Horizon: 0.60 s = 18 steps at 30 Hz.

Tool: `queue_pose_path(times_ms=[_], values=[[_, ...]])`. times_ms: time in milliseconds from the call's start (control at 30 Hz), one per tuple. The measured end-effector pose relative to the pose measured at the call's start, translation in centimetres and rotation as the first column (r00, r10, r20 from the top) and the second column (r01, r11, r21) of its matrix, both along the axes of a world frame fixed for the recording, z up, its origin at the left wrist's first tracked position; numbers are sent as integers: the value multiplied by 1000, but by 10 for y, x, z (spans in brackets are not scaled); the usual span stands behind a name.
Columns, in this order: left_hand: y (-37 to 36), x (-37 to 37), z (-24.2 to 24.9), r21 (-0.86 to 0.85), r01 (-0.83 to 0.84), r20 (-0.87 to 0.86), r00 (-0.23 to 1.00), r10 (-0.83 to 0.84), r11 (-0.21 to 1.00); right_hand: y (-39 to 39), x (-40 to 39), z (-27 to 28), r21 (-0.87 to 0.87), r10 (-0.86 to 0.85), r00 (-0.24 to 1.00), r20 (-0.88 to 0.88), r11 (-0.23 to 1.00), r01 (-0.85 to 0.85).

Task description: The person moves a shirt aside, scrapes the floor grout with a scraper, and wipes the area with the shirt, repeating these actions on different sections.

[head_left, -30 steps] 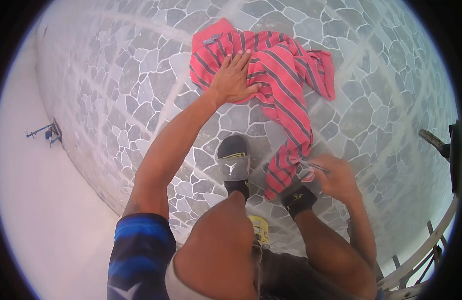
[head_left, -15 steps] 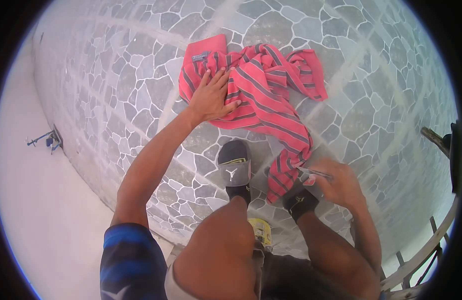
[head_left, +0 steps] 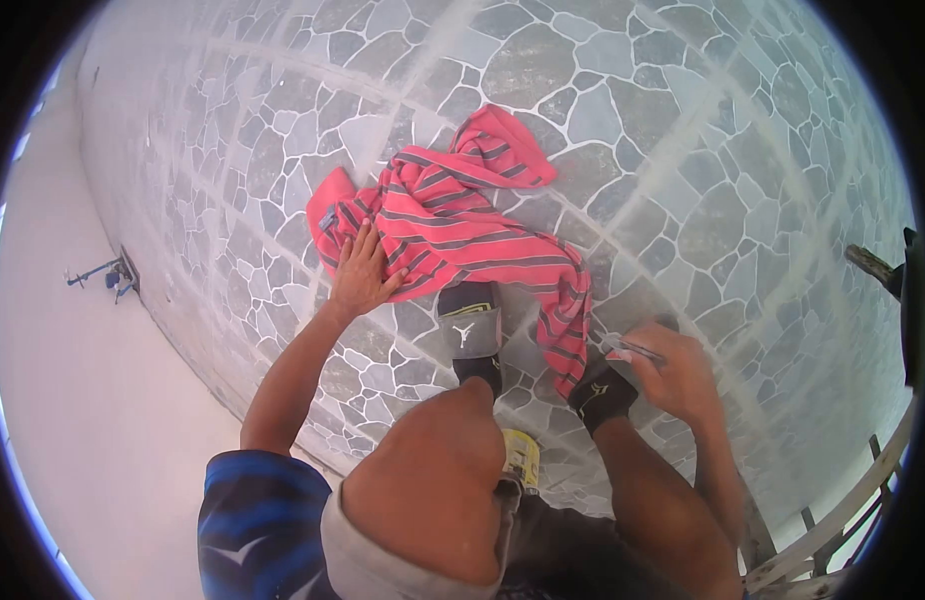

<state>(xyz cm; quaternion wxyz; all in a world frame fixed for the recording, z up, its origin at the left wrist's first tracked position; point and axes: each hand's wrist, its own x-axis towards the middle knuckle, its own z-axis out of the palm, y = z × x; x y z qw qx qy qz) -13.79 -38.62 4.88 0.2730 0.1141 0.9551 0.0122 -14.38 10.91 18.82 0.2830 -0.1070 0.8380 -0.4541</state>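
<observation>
A red striped cloth (head_left: 453,225) with dark stripes, apparently a garment with a small label, lies crumpled on the floor. My left hand (head_left: 361,278) rests flat on its left part, fingers spread. One long end of the fabric trails down towards my right foot. Beside that end, and apart from it, my right hand (head_left: 673,372) is closed around a slim grey pointed tool (head_left: 638,350). Blur and my fingers hide what kind of tool it is.
My slippered left foot (head_left: 470,330) stands just below the cloth, and my right foot (head_left: 603,392) is beside its trailing end. A yellow container (head_left: 523,458) is between my legs. Stone-patterned floor (head_left: 663,230) surrounds everything; a pale wall (head_left: 113,400) borders the left.
The cloth has shifted left and closer to me, and its upper end has turned. My left hand has moved left and down with it. My right hand stays near its place, still holding the tool.
</observation>
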Motion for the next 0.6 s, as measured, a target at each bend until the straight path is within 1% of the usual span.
queue_pose_path(times_ms=[33, 133, 200, 233, 300, 367, 433, 500, 533, 567, 600], values=[[-11, 5, 1, 40, -71, 22, 997, 70, 997, 4, 4, 0, 14, -30, 999, 23, 999, 30], [-35, 9, -9, 170, -272, 131, 959, 252, 947, 17, 14, -7, -41, -39, 999, 33, 998, 41], [-26, -8, -24, 348, -473, 86, 876, 475, 809, 25, 20, -13, -53, -17, 1000, 9, 998, 17], [-21, -22, -37, 440, -552, 83, 810, 581, 708, 29, 21, -15, -51, -4, 1000, -5, 999, 3], [-30, -57, -84, 281, -339, -108, 918, 380, 898, 31, 13, -14, -25, 51, 998, -21, 998, -52], [5, -110, -83, 414, -465, -79, 839, 539, 783, 30, 9, -13, -11, 92, 995, -35, 996, -92], [47, -136, -91, 370, -273, -188, 914, 360, 888, 26, 8, -11, -13, 104, 993, -58, 994, -105], [124, -127, -58, 450, -116, -226, 944, 239, 886, 17, 8, -5, -29, 104, 992, -73, 994, -106], [156, -112, -61, 441, -48, -249, 953, 174, 896, 13, 9, -2, -36, 99, 992, -83, 994, -102], [187, -94, -63, 427, 19, -275, 955, 110, 904, 9, 10, -2, -84, 85, 992, -98, 992, -93], [227, -64, -51, 447, 71, -242, 969, 44, 892, 4, 11, -4, -134, 69, 991, -114, 987, -85]])
